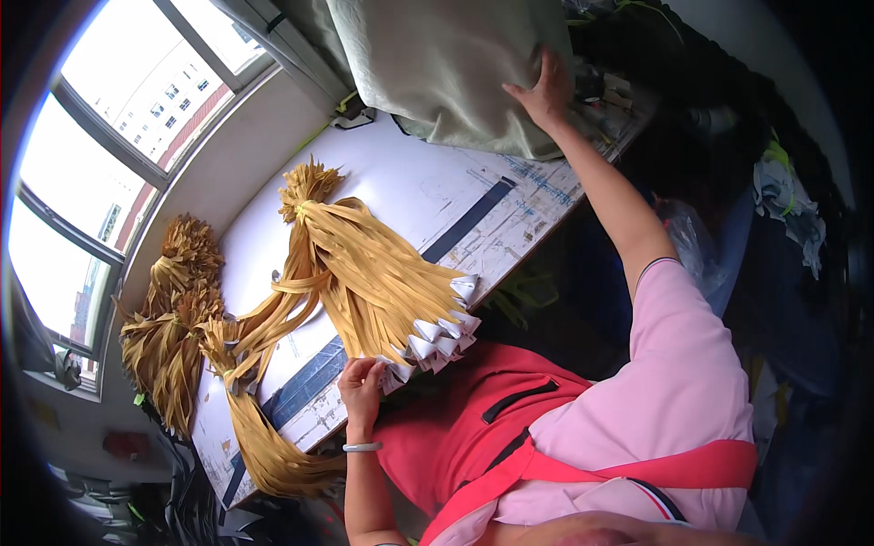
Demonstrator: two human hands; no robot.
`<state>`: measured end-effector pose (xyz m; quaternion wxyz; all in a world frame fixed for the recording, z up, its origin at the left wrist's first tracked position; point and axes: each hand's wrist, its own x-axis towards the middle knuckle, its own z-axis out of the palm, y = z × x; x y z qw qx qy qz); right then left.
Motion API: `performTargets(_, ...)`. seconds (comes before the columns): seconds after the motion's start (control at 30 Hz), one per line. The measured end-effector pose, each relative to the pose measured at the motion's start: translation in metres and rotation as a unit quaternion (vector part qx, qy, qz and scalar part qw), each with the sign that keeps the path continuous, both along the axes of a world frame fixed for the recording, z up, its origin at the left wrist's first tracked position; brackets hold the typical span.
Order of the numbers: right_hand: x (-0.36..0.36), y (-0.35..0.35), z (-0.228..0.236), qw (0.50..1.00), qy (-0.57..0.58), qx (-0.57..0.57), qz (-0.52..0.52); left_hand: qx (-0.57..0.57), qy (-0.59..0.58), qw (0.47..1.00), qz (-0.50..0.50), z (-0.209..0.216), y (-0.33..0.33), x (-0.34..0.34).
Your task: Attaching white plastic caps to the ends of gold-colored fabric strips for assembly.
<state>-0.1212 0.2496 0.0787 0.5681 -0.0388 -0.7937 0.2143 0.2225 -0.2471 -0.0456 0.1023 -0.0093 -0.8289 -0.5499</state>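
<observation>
A bundle of golden-yellow fabric strips (pixel 369 255), tied near its bushy top, lies fanned out on the white worktable (pixel 414 168). White folded tags (pixel 434 338) cover the strip ends at the table's near edge. Beside these tags, my left hand (pixel 361 391) is closed with thumb and fingers pinched on a strip's tagged end. At the far right, my right hand (pixel 546 98) rests against a large grey-green cloth (pixel 446 68), thumb and fingers spread. What lies beneath that cloth is hidden.
More tied strip bundles (pixel 173 318) are heaped at the table's left end, and one bundle (pixel 269 450) droops over the near edge. Dark bands (pixel 469 218) cross the tabletop. A window (pixel 100 182) stands on the left. Clear plastic (pixel 694 241) lies below the table's right side.
</observation>
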Motion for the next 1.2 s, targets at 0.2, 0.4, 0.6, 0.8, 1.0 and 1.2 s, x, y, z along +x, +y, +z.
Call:
performTargets(0.2, -0.086, 0.0, 0.05, 0.909, -0.253, -0.239, 0.229, 0.101, -0.065, 0.992, 0.048, -0.015, -0.016, -0.003)
performTargets(0.4, -0.116, -0.189, 0.004, 0.852, -0.238, -0.175, 0.432, 0.11, -0.089, 0.988, 0.061, -0.005, -0.001, -0.018)
performTargets(0.6, -0.084, -0.25, -0.004, 0.789, -0.348, -0.228, 0.453, 0.064, -0.112, 0.99, 0.054, -0.005, 0.003, -0.028)
performTargets(0.8, -0.035, -0.267, -0.017, 0.738, -0.317, -0.128, 0.582, 0.029, -0.097, 0.994, 0.032, -0.004, 0.011, -0.035)
performTargets(1.0, -0.004, -0.247, -0.008, 0.775, -0.373, -0.033, 0.509, 0.016, -0.093, 0.994, 0.054, -0.003, 0.004, -0.021)
performTargets(1.2, -0.097, -0.113, -0.054, 0.909, -0.327, -0.092, 0.242, 0.021, -0.086, 0.995, 0.045, -0.01, 0.005, -0.021)
